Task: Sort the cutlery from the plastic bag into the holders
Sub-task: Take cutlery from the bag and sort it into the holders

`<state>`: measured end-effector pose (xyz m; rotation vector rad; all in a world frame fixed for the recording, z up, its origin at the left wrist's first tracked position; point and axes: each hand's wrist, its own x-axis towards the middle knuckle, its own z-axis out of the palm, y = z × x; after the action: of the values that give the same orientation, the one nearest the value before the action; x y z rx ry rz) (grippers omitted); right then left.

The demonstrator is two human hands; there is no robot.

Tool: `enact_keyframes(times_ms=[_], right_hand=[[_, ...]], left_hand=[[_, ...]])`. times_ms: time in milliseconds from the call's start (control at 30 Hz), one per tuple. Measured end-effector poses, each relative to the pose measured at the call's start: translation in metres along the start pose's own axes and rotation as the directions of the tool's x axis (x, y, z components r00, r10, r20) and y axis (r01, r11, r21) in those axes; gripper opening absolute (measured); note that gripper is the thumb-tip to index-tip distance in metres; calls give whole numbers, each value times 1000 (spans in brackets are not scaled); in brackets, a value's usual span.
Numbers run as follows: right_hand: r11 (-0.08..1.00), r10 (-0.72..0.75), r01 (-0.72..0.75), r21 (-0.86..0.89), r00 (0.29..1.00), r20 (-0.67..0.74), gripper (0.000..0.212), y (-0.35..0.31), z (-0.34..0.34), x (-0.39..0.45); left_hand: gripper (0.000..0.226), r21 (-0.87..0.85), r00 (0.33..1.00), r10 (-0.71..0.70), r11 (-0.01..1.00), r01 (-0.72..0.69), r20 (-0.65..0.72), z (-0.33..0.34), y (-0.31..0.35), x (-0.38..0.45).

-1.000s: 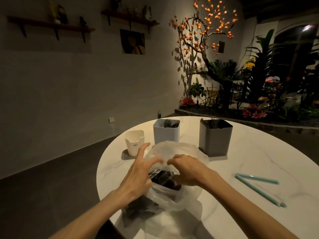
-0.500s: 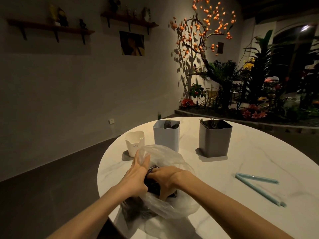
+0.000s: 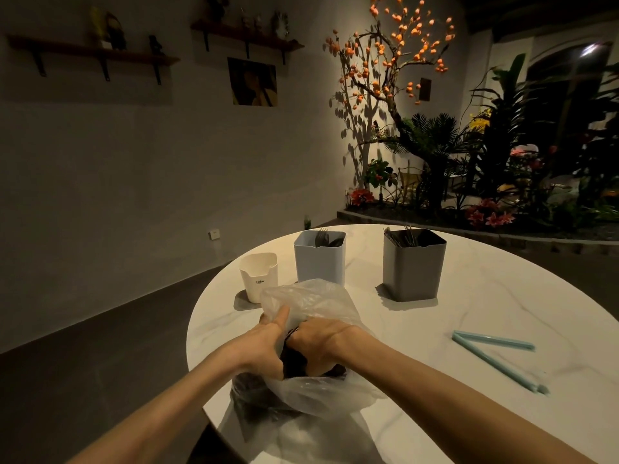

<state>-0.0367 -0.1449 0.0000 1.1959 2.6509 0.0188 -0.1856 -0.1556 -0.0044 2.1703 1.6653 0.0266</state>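
From the head view, both hands work at the mouth of the plastic bag (image 3: 311, 333) on the desk (image 3: 469, 329): the left hand (image 3: 264, 346) grips the film, the right hand (image 3: 321, 346) closes on dark cutlery (image 3: 294, 358) inside. Best to hold the mouth wide and draw pieces out handle-first toward the pale blue holder (image 3: 320, 259), grey holder (image 3: 413, 266) or white holder (image 3: 258, 277).

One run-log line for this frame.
left hand: holds plastic bag open | right hand: reaching inside, grasp unseen | holders: cutlery in two
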Motion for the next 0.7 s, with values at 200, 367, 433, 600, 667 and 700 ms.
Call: enact_keyframes(times_ms=[200,367,433,600,667,700], right_hand=[[998,44,-43,50,999,-11,25,-3,-16,-26],[1000,25,-25,10,999,38,36,6,-37,-49],[996,14,-7,-87,996,85,24,4,-52,-54],[971,100,-123,204,988,120,14,26,-90,-90],[905,141,-194,378,976,164,20,44,-102,-105],[871,160,-223,437,971,177,21,54,-106,-112]], left_hand=[[65,-463,984,-13,883,-73,-179,-18,18,-6],[43,-619,855,-34,704,-348,-518,-36,32,-4],[39,-649,817,-45,633,-421,-574,-43,38,-4],[29,-722,788,-30,423,-547,-615,-67,44,7],[38,-731,797,-55,438,-522,-602,-74,50,17],[41,-736,800,-78,454,-502,-594,-76,53,23]])
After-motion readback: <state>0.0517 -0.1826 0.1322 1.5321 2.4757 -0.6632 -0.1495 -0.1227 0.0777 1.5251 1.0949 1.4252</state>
